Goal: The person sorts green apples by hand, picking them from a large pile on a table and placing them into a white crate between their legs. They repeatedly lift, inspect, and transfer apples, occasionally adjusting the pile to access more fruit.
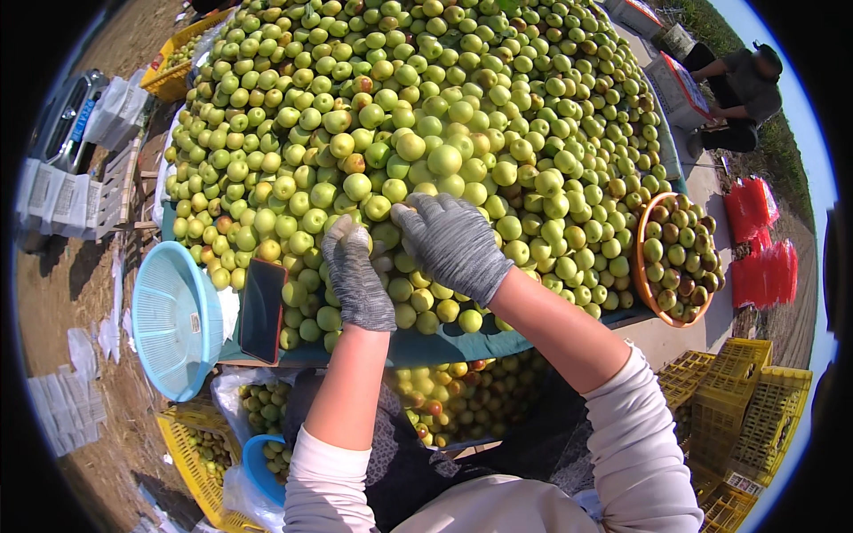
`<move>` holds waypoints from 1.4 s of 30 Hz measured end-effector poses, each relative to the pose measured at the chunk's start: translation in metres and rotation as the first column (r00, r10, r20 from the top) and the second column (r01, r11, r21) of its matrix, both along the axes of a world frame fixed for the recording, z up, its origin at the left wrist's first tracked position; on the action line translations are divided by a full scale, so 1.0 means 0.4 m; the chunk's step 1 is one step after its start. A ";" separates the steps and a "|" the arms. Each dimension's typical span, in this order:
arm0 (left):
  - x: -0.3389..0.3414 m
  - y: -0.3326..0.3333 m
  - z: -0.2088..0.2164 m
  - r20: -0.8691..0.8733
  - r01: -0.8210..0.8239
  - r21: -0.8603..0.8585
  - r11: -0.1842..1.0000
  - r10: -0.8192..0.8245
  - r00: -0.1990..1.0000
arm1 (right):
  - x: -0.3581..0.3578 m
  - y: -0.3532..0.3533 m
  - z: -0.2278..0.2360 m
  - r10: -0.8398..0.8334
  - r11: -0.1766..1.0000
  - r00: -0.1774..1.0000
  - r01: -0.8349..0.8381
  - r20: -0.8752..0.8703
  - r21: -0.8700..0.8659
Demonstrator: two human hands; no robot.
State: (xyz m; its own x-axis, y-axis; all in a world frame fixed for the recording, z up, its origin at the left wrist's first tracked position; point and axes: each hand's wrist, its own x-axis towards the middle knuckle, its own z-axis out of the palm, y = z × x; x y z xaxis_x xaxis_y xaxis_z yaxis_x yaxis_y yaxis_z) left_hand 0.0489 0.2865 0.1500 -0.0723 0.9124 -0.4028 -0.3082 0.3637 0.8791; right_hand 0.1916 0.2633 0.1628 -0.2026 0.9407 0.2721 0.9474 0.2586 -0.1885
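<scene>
Green fruit [444, 160] lay piled from the middle to the top. The left hand [348, 266] and right hand [451, 244] curled over it; I couldn't tell if they gripped any. Pushed fruit could have knocked the phone [263, 311], lower left, off the worktop [418, 349].

Before you, fruit [357, 186] lies heaped on table [462, 349]; phone [263, 311] at near-left corner, basket [173, 324] left of it; fruit-filled bowl [641, 266] at near-right corner.

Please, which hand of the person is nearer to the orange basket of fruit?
The right hand. It is at the fruit pile, to the left of the orange basket; the left hand is farther left, at the same pile.
</scene>
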 end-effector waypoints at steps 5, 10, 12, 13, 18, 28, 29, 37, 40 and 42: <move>-0.006 0.050 0.022 0.086 0.037 0.101 0.994 -0.046 0.995 | -0.068 0.060 0.008 -0.144 0.948 0.988 0.153 0.052 -0.281; 0.011 0.046 0.035 -0.086 0.139 0.391 0.910 -0.114 0.990 | -0.027 0.045 0.054 -0.320 0.931 0.883 0.228 -0.342 -0.284; 0.013 0.038 0.034 -0.067 0.213 0.396 0.893 -0.203 0.977 | -0.026 0.028 0.068 -0.139 0.980 0.823 0.192 -0.550 0.040; 0.016 0.039 0.033 -0.034 0.274 0.329 0.904 -0.279 0.960 | -0.026 0.016 0.073 -0.051 0.983 0.810 0.143 -0.585 0.112; 0.008 0.050 0.019 0.742 0.447 0.000 0.895 -0.299 0.600 | 0.036 0.024 0.073 0.186 0.981 0.878 -0.143 -0.440 0.130; 0.016 0.036 0.001 0.505 0.402 -0.091 0.911 -0.306 0.807 | 0.225 0.229 -0.054 -0.321 0.945 0.941 0.312 -0.110 -0.093; 0.013 0.037 0.002 0.517 0.407 -0.060 0.911 -0.321 0.794 | 0.217 0.223 -0.056 -0.320 0.945 0.944 0.313 -0.084 -0.091; -0.001 0.038 0.009 0.610 0.371 -0.086 0.925 -0.245 0.753 | 0.199 0.279 0.003 -0.174 0.963 0.940 0.225 -0.295 0.151; 0.000 0.035 0.014 0.599 0.385 -0.160 0.909 -0.221 0.770 | 0.169 0.446 0.002 -0.144 0.958 0.962 0.194 -0.231 0.211; -0.003 0.034 0.019 0.552 0.373 -0.210 0.904 -0.205 0.808 | 0.129 0.559 -0.014 -0.213 0.967 0.967 0.229 -0.140 0.108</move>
